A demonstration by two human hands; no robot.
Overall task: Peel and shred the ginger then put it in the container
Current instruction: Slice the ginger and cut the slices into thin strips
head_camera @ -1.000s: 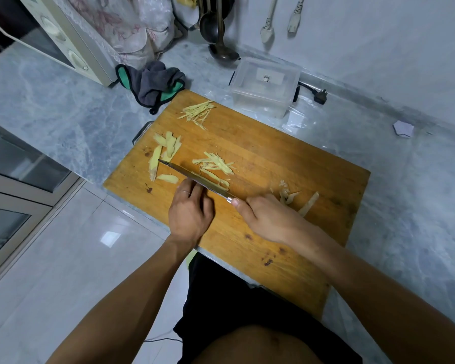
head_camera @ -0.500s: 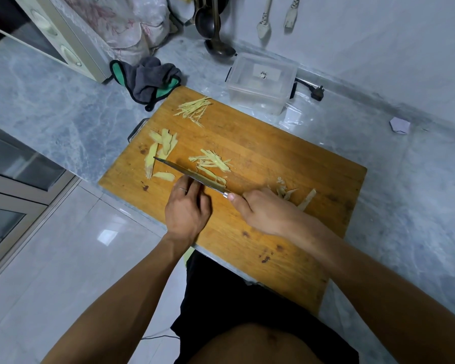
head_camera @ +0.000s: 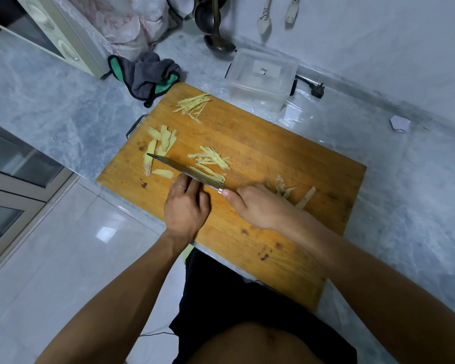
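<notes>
A wooden cutting board (head_camera: 260,143) lies on the marble counter. My right hand (head_camera: 260,206) grips the handle of a knife (head_camera: 184,170), whose blade rests on the board pointing left. My left hand (head_camera: 185,208) lies with fingers stretched forward, fingertips against the near side of the blade; whatever ginger is under them is hidden. Just beyond the blade is a pile of ginger shreds (head_camera: 212,160). A second pile of shreds (head_camera: 193,105) sits at the board's far corner. Flat ginger slices (head_camera: 163,137) lie by the knife tip. A clear plastic container (head_camera: 260,80) stands behind the board.
Ginger peels (head_camera: 289,191) lie on the board to the right of my right hand. A grey-green cloth (head_camera: 147,73) and a microwave (head_camera: 55,35) are at the back left. A ladle (head_camera: 217,40) hangs by the wall, a plug (head_camera: 317,90) lies beside the container.
The view has shifted slightly. Both hands and the knife keep the same place on the board beside the shreds.
</notes>
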